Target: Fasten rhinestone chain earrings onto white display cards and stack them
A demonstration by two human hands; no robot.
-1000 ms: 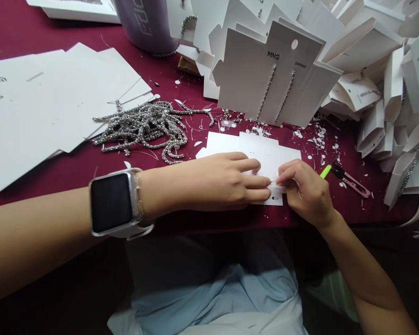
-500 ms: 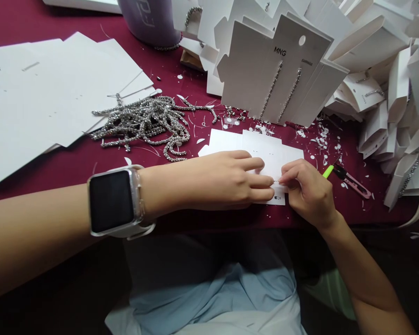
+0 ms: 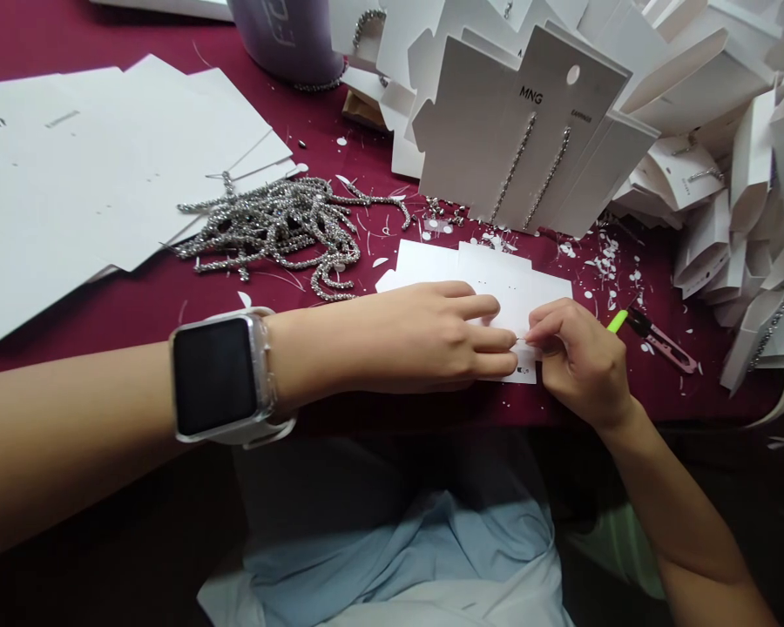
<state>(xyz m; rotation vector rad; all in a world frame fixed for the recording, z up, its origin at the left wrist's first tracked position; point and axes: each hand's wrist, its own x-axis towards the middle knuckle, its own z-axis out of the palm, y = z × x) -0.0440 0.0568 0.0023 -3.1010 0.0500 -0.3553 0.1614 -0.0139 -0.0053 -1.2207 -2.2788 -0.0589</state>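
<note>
A white earring card with small punched holes lies on the dark red table in front of me. Across its left part rests my left hand, palm down, its fingers stretched over the card and holding nothing visible. The left wrist wears a watch with a dark screen. My right hand is closed at the card's right side, thumb and index finger pinched on a thin dark wire-like piece close to the left fingertips. What this piece belongs to is hidden. A bright green stick-like end shows behind the right knuckles; I cannot tell whether it is held.
A heap of silver chains lies left of the card, beside stacked white cards. A finished MNG earring card stands behind, near a purple cup. Many folded cards pile up right, with a pink cutter and paper scraps nearby.
The view has shifted slightly, so everything sits a little further right. Both hands keep nearly the same pose on the card.
</note>
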